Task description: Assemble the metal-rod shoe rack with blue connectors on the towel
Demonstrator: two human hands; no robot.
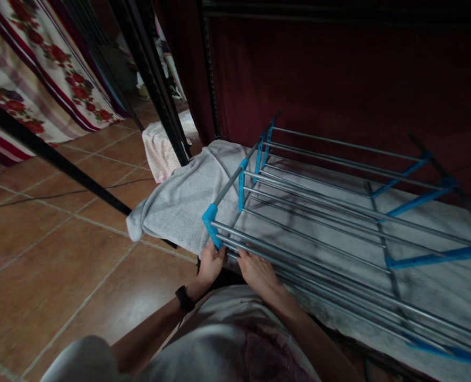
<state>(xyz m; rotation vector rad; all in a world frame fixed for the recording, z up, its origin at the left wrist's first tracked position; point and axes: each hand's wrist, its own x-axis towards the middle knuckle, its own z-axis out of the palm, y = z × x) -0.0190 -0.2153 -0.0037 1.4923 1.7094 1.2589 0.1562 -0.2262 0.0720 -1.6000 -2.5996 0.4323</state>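
Note:
A metal drying rack [315,209] with blue plastic joints lies across a grey cloth-covered surface, its near left corner close to my body. My left hand [211,263], with a dark band on the wrist, grips the rack at the lower end of its blue corner joint [210,216]. Just to the right, my right hand [258,269] is closed at the rack's front rods, with its fingers partly hidden. A grey blanket [187,199] lies bunched under and beyond the rack's left end, hanging over the edge.
Black metal posts [151,79] and a slanting black bar [60,159] stand at the left. A dark red cloth [339,74] hangs behind the rack. Floral curtains [40,69] hang over the tiled floor [79,254], where a thin cable [71,193] runs.

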